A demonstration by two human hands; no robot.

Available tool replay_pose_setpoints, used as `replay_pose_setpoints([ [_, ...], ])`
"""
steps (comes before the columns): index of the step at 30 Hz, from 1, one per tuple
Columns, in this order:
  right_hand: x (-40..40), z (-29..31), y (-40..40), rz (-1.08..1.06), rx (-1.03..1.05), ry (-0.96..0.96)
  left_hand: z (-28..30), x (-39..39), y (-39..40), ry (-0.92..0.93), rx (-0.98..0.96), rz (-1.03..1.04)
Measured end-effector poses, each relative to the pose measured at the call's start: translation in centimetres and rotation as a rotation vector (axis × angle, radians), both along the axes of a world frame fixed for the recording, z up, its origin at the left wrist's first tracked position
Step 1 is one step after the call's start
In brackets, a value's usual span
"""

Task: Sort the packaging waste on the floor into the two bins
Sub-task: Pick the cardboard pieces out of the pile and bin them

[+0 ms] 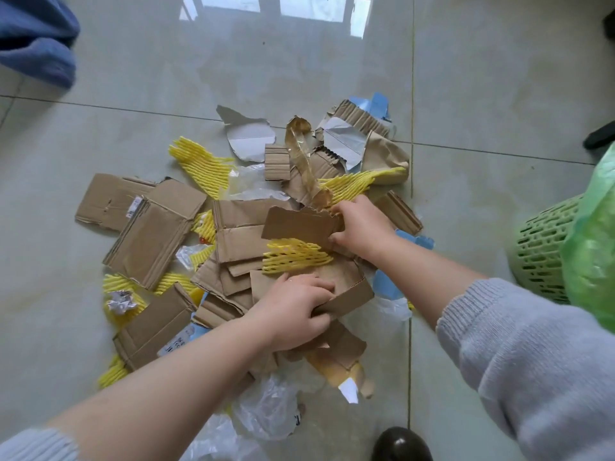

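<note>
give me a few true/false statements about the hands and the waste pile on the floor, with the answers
1. The right hand grips a torn cardboard piece. True.
2. The left hand hangs idle above the pile. False: it holds a folded cardboard flap.
3. A green perforated bin stands at the right edge. True.
4. All the yellow foam netting is already binned. False: several pieces lie among the cardboard.
5. The floor is carpeted. False: it is glossy tile.

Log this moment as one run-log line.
left hand: grips brown cardboard piece | right hand: grips torn cardboard flap | green lattice bin: right
</note>
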State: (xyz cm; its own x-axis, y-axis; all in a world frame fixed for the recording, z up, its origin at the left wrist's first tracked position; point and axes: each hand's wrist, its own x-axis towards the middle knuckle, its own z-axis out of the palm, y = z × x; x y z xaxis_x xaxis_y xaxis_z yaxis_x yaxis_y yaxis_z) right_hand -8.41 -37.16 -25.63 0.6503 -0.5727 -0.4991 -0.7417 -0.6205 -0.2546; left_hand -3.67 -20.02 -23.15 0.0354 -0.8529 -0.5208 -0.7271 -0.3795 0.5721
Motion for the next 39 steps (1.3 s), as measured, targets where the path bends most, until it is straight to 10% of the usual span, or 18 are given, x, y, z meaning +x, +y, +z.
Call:
replay_pose_setpoints([
  [18,-6.3,6.0,-7.2,-0.463,0.337,-0.423,10.0,8.9,-2.4,0.670,0.013,0.750],
  [30,-6.6,1.5,-6.4,-0.271,0.183,-0.033,4.1,14.2,-0.5,0.564,0.066,1.162],
  [39,-7.0,0.2,-5.7,-0.354,0.084,-0.126,1.1,14.3,-0.2,0.340,0.039,1.192],
])
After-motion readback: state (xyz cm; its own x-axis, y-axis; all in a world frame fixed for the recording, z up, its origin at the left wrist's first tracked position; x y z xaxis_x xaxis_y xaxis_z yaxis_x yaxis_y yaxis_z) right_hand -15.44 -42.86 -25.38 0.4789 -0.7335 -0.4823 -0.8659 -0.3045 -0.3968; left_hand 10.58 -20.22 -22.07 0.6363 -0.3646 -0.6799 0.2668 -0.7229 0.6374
